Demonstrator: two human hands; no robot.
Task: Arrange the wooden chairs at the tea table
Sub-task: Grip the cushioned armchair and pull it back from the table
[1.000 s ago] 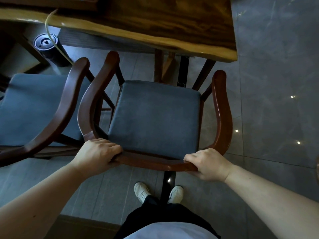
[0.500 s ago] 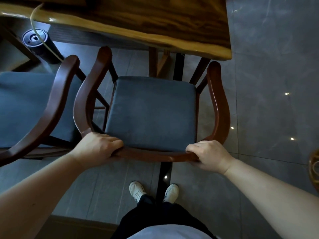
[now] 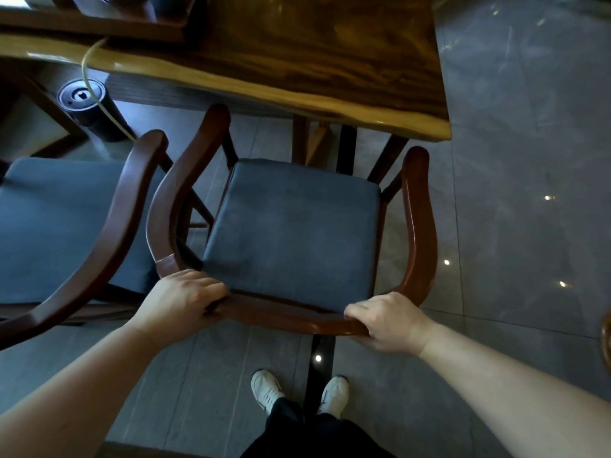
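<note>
A wooden armchair (image 3: 420,226) with a dark grey seat cushion stands in front of me, facing the tea table (image 3: 330,61). Its arm tips sit just at the table's near edge. My left hand (image 3: 180,300) grips the left end of the curved back rail. My right hand (image 3: 386,320) grips the right end of the same rail. A second matching chair (image 3: 122,219) stands close on the left, its arm nearly touching the first chair's arm.
A dark cylindrical container (image 3: 84,107) stands on the floor under the table at left, with a pale cord (image 3: 89,77) running down past it. Grey tiled floor (image 3: 515,160) lies open to the right. My feet (image 3: 297,391) are just behind the chair.
Both hands keep their grip on the back rail. The arm tips now sit nearer the table's edge than a second ago, and more of the tabletop is in view.
</note>
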